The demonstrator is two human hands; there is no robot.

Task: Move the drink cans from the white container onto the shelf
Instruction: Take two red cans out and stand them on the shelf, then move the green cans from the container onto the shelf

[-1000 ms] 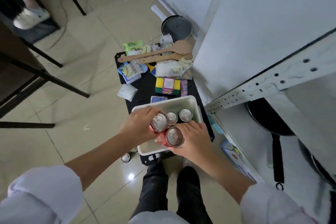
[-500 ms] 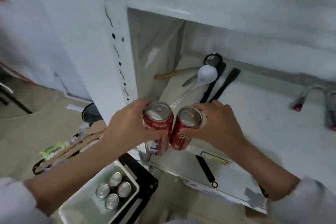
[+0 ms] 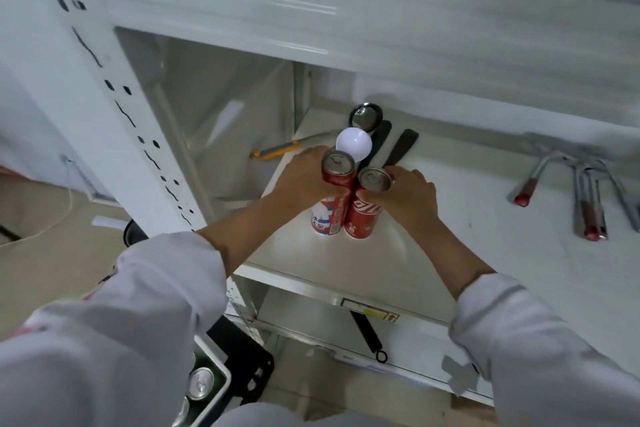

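The left hand (image 3: 304,177) and right hand (image 3: 407,196) are each wrapping closed fingers around an upright red can (image 3: 332,198) and (image 3: 365,208), touching side by side just in front of the white ladle (image 3: 354,148) on the shelf (image 3: 346,274), bases seemingly reaching its surface.

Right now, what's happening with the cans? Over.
Left hand grips red-and-white drink can; right hand grips red drink can. Both upright on white metal shelf. White plastic ladle just behind.

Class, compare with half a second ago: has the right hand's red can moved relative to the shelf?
Yes. The red can in the right hand has gone inward and down onto the shelf, nearer the white ladle.
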